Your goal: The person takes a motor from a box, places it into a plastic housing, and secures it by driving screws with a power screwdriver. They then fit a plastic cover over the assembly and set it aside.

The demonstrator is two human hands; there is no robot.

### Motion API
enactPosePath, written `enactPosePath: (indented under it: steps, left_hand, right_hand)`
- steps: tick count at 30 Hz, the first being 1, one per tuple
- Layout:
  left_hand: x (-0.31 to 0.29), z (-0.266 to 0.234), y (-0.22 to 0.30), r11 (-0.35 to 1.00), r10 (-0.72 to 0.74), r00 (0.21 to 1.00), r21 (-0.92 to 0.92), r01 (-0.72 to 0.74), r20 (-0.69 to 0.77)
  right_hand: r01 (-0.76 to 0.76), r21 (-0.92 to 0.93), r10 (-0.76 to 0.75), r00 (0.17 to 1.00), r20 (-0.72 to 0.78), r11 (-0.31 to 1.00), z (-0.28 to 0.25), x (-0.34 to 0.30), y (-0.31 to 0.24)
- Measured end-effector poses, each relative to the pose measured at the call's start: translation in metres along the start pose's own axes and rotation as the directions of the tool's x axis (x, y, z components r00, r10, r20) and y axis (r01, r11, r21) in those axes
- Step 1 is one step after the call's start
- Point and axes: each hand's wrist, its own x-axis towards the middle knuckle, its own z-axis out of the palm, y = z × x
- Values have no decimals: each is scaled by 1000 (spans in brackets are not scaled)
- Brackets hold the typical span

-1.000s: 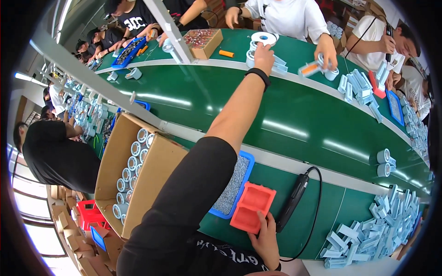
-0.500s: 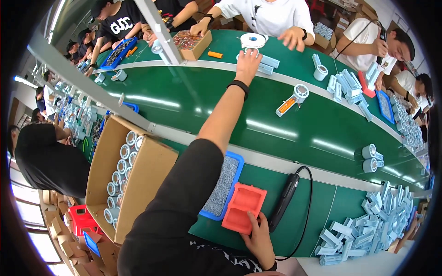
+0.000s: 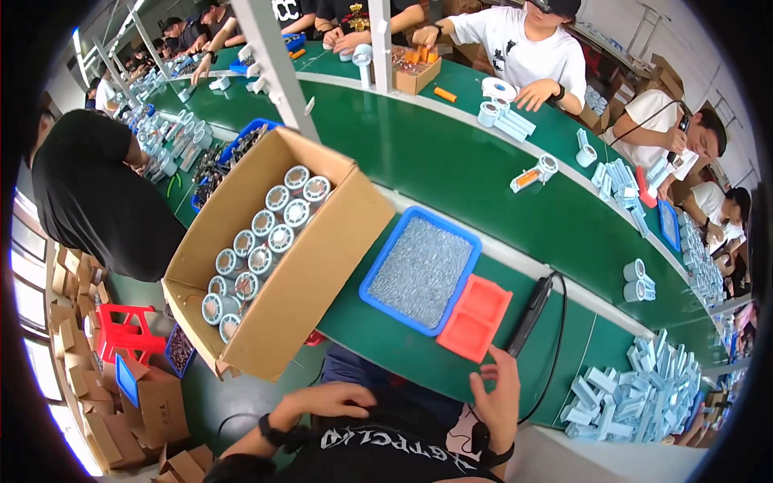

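My left hand (image 3: 334, 399) is drawn back in front of my black shirt, holding nothing, its fingers loosely stretched out. My right hand (image 3: 499, 392) is open, thumb and fingers apart, just off the near corner of a red holder with two hollows (image 3: 475, 319). Against the holder's left side stands a blue tray (image 3: 368, 283) filled with small silvery pieces, too small to name exactly. To the holder's right lies a black electric screwdriver (image 3: 531, 316) with its cable.
A cardboard box (image 3: 298, 310) of light blue round housings (image 3: 259, 259) stands left. Light blue plastic shells (image 3: 632, 390) are heaped right. Across the green belt (image 3: 451, 173) lie an orange-and-blue handheld unit (image 3: 535, 173) and paired housings (image 3: 638, 282). Co-workers sit opposite; a metal post (image 3: 278, 68) rises beyond the box.
My left arm has come back from across the belt, where its hand was at a light blue housing by the white roll. My right hand has let go of the red holder. The view has shifted.
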Motion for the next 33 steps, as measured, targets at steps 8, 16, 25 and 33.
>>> enactPosePath:
  steps: [8, 16, 25, 33]
  left_hand:
    - [-83, 25, -278, 947, -197, 893, 157, 280, -404]
    - [-97, 44, -191, 539, -441, 891, -761, 360, 110]
    - [-21, 42, -238, 988, 4, 679, 108, 111, -734]
    - [-38, 12, -195, 987, -85, 892, 84, 136, -444]
  right_hand:
    - [-280, 65, 197, 804, 561, 958, 19, -106, 42]
    - [-402, -515, 526, 843, 114, 757, 105, -241, 237]
    - [-109, -352, 179, 969, 173, 930, 111, -202, 291]
    - [-344, 26, 323, 903, 284, 939, 100, -208, 306]
